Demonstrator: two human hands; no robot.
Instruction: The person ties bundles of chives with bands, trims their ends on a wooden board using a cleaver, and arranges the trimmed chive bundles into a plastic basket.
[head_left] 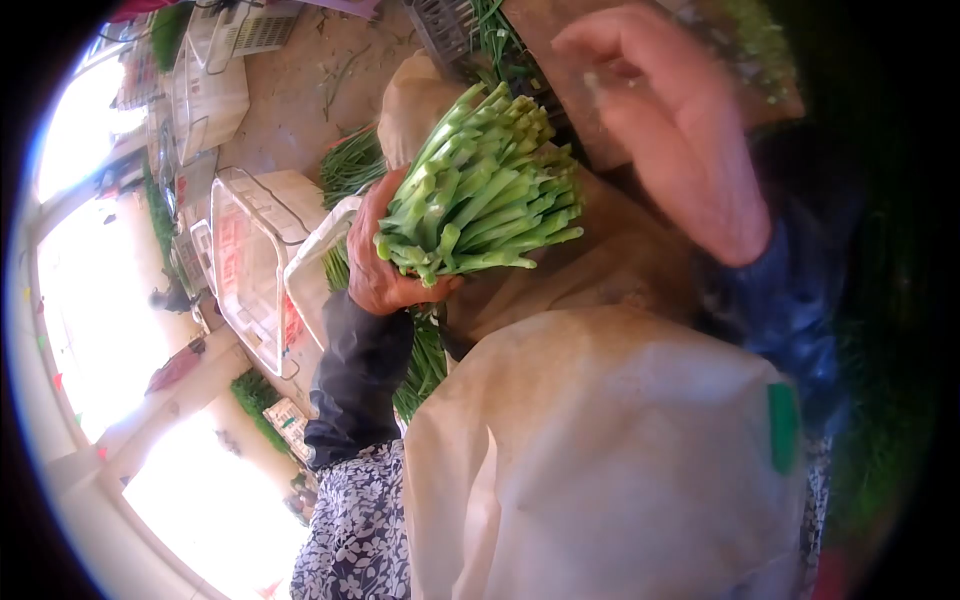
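My left hand [378, 260] is wrapped round the side of a thick bunch of green stalks [480, 190]. The stalks' pale ends are bundled together and face up toward me. To the right of the bunch, my right hand [680, 130] is raised, apart from the stalks and smeared by motion. Its fingers look bent, and whether anything is between them cannot be made out. Below the bunch, a stained pale apron [610, 460] covers my lap. Dark sleeves cover both forearms.
White plastic baskets [250, 260] stand on the left, with long green stalks [352, 165] near them. A dark crate [440, 30] is at the top. A brown board [560, 50] with green bits lies at the upper right. Bright openings line the far left.
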